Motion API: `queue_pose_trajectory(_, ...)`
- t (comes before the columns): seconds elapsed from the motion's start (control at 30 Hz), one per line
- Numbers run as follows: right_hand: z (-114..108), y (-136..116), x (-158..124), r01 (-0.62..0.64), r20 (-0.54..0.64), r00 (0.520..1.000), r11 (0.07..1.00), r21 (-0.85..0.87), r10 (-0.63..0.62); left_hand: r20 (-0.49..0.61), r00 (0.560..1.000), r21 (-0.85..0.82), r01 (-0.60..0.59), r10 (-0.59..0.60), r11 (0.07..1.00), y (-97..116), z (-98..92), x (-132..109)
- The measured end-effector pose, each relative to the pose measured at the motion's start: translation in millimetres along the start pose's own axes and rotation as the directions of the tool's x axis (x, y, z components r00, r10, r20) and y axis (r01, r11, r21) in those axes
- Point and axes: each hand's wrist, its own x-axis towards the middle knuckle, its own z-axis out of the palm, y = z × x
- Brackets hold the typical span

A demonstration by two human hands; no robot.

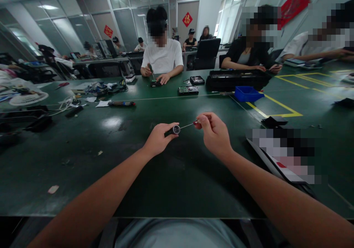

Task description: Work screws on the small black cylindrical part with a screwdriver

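Head view | green table [116, 174] — office | left hand [158, 139] grips round part [176, 129] | right hand [214, 133] grips screwdriver [190, 124]

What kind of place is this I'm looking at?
Probably an electronics assembly or repair workshop in an office-like hall. The long green table holds a hard drive and a blue parts bin, and a person across the table works on a small device with a screwdriver.

Both forearms stretched forward, left hand [158, 139] curled in a pinch, right hand [215, 134] likewise pinched, close together, raised.
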Motion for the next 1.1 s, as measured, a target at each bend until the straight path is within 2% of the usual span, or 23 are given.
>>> queue_pose_trajectory(0.33,2.2,5.8,-0.1,0.001,0.067,0.998,1.000,-0.018,0.000,-0.009,1.000,0.021,-0.005,0.005,1.000,-0.5,1.8,0.4)
queue_pose_trajectory(0.5,-2.5,-1.5,1.8,0.020,0.064,0.998,0.977,-0.214,-0.007,-0.006,1.000,0.040,0.020,-0.020,0.999,0.6,0.7,-0.5)
queue_pose_trajectory(0.6,-3.0,-2.3,1.5,0.030,0.068,0.998,0.964,-0.265,-0.012,0.000,1.000,0.031,0.031,-0.031,0.999,0.4,0.5,-1.0)
queue_pose_trajectory(0.87,-2.2,-1.3,-1.5,0.219,0.183,0.965,0.958,-0.185,-0.185,-0.007,0.999,0.026,0.042,-0.042,0.999,-3.2,1.0,-1.3)
queue_pose_trajectory(1.0,-3.6,-3.9,-1.1,0.224,0.225,0.957,0.958,-0.180,-0.182,0.001,0.999,0.028,0.051,-0.051,0.998,-2.4,0.6,-1.1)
queue_pose_trajectory(1.1,-2.8,-4.6,-1.1,0.172,0.231,0.964,0.968,-0.182,-0.128,0.001,0.999,0.033,0.052,-0.052,0.998,-2.0,0.9,-0.7)
